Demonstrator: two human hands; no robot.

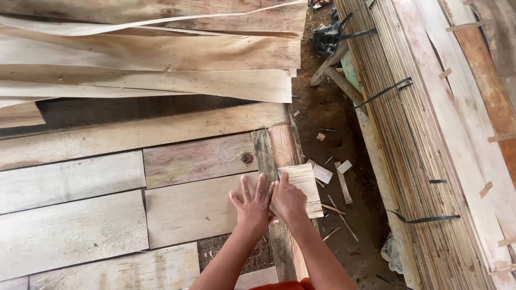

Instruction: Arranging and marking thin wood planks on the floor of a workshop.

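My left hand (pixel 251 203) lies flat with fingers spread on a pale veneer sheet (pixel 199 207). My right hand (pixel 288 200) rests beside it, pressing on a small rectangular veneer piece (pixel 303 180) at the sheet's right edge. A thin blade-like tool seems to stick up between the hands; I cannot tell which hand holds it. Both hands touch near a narrow dark strip (pixel 263 153) running away from me.
Several pale veneer sheets (pixel 70 177) lie patched together in rows. A loose stack of veneer (pixel 161 59) is piled at the back. A tall strapped veneer bundle (pixel 424 139) stands on the right. Wood scraps (pixel 343 181) litter the dirt floor (pixel 328 113) between.
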